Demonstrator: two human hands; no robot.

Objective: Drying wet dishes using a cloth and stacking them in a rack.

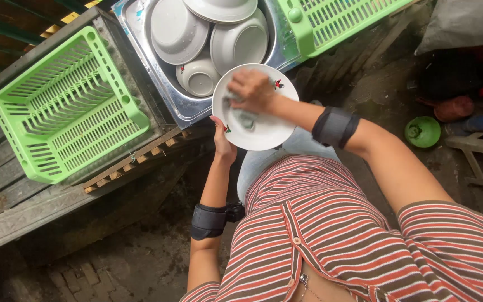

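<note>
My left hand (223,141) grips the near edge of a white plate (266,131) with small red motifs, holding it over the front edge of a steel sink (181,106). My right hand (252,89) presses a grey cloth (244,116) against the plate's face. Inside the sink lie several white bowls and plates (197,42), stacked and leaning on each other. Both forearms wear dark bands.
A green plastic basket (65,106) sits on the wooden bench left of the sink, and another green basket (331,19) rests at the sink's right. A green round container (422,131) and a red object (453,109) lie on the ground to the right.
</note>
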